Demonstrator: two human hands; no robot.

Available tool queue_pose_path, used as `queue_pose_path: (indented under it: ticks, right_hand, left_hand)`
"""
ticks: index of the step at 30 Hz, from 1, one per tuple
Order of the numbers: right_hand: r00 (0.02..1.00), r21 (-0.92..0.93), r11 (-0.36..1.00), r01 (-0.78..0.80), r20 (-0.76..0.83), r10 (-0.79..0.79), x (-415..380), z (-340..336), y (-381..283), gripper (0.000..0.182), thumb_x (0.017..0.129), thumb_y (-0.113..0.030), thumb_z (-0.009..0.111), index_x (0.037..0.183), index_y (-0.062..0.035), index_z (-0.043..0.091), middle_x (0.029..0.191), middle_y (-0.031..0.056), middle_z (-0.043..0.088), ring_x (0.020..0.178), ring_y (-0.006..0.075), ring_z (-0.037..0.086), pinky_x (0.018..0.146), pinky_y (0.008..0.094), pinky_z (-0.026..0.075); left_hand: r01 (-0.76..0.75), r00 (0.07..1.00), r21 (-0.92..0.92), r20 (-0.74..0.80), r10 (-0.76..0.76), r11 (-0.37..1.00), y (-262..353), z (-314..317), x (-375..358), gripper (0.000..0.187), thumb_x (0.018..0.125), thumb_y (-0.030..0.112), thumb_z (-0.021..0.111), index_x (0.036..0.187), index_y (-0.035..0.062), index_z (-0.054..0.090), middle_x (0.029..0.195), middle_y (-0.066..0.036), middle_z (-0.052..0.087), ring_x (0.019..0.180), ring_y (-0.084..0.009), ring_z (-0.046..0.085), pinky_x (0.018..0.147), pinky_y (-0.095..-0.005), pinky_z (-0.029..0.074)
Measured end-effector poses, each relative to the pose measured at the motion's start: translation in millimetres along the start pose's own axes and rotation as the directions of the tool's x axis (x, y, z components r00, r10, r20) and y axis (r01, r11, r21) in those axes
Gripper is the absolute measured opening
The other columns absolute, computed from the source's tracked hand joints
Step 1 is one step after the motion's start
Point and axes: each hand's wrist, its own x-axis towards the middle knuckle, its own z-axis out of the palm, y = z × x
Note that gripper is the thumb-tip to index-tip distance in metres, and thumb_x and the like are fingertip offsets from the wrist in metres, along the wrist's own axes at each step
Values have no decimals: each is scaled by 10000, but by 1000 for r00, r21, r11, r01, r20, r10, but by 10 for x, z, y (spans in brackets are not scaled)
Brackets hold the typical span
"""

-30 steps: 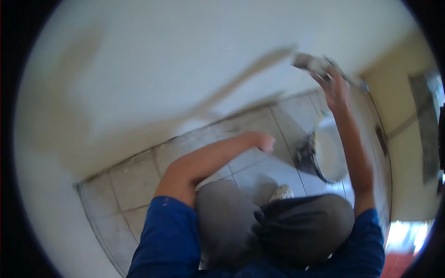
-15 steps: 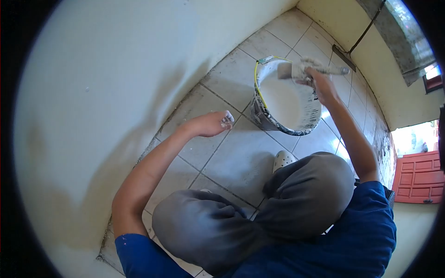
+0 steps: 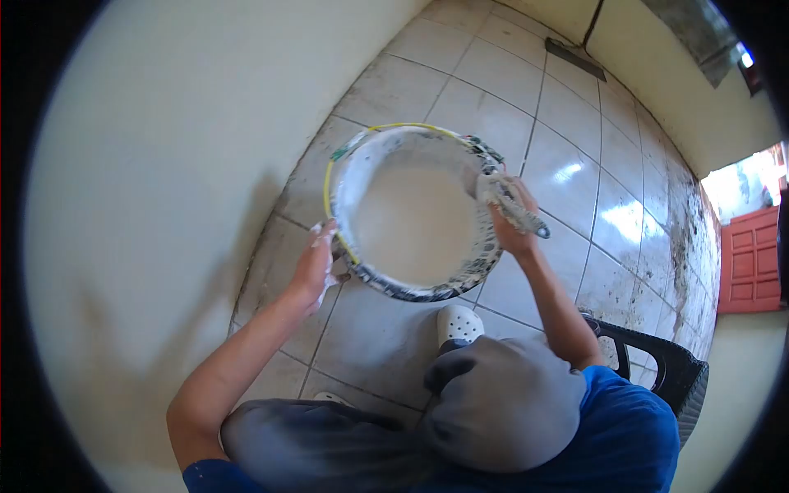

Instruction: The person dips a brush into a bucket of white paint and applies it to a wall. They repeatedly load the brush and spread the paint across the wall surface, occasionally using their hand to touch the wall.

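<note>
A round bucket [image 3: 411, 293] of off-white paint [image 3: 415, 222] stands in front of me, its rim crusted with dried paint and a yellow handle lying along the rim. My left hand [image 3: 316, 261], smeared white, grips the bucket's left side, thumb at the rim and fingers below it. On the opposite side, my right hand [image 3: 516, 218] is closed around a paint-caked paintbrush [image 3: 514, 205]. The brush's handle end points toward me, and its head is by the inner right wall. The right hand's fingers are at the bucket's right rim, partly hidden by the brush.
Smudged white floor tiles [image 3: 493, 74] surround the bucket. A pale wall [image 3: 189, 123] runs along the left. A dark, flat broom-like head [image 3: 575, 59] rests by the far wall. A black plastic chair [image 3: 657, 357] is close at my right, and a red door [image 3: 752, 261] stands farther off.
My left hand has moved from open air onto the bucket's left side. My right hand has brought the paintbrush down to the right rim. The bucket now appears closer and farther left.
</note>
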Motion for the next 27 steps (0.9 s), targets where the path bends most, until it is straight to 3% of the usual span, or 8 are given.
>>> queue_pose_path:
  ticks: [2,5,10,13,18,21,24,27]
  right_hand:
    - [998,71,996,-58,-16,60,-40,47,98,260,697,10,612,954,14,574,892,150,585,815,318,579,728,350,470]
    - [993,141,986,-85,-65,95,-48,28,107,292,700,-5,617,988,-12,568,914,146,584,847,310,577,730,353,478]
    - [846,509,760,-404,-108,522,-198,75,71,218,785,-9,594,1000,5,559,887,74,576,808,126,551,714,258,446]
    - [771,751,605,-265,-212,601,-213,-23,-53,184,807,-4,572,991,3,563,912,73,590,801,108,550,698,245,460]
    - [752,702,667,-248,-294,589,-267,-161,-17,176,821,5,561,997,9,567,886,40,576,796,78,522,690,214,446]
    - [745,688,701,-188,-365,559,-276,-161,-55,192,812,6,573,1004,12,573,880,41,586,782,78,527,688,207,445]
    - [706,708,685,-172,-397,587,-92,-257,477,191,810,2,567,1001,14,577,872,45,598,777,82,535,684,211,446]
    - [719,667,720,-194,-402,566,105,-385,847,184,813,-15,559,993,11,583,858,44,608,771,86,544,685,216,449]
  left_hand:
    - [-23,999,-191,35,30,981,62,152,74,671,898,519,362,1402,114,183,1383,-134,299,1234,-322,358,969,-536,339]
    - [-53,997,-285,38,66,957,106,240,176,553,933,437,337,1362,99,247,1367,-114,353,1239,-268,376,1014,-427,314]
    - [-67,991,-327,85,100,943,213,274,245,609,940,471,279,1410,107,147,1439,-111,232,1299,-280,284,1049,-436,263]
    - [-111,986,-317,84,145,942,139,185,320,679,935,500,269,1432,117,10,1486,-112,86,1342,-301,180,1060,-469,228]
    - [-86,982,-317,130,133,945,270,342,396,685,934,502,274,1430,103,23,1481,-122,107,1337,-298,197,1061,-468,226]
    - [-127,980,-284,114,165,950,255,413,383,765,898,583,255,1392,1,197,1393,-170,319,1268,-310,338,1036,-459,269]
    - [-116,949,-259,258,184,959,429,746,830,678,936,498,273,1416,51,103,1457,-121,195,1319,-273,255,1063,-437,236]
    - [-162,957,-169,214,197,972,673,1110,1005,675,936,500,273,1409,41,130,1447,-122,216,1313,-274,267,1058,-441,244]
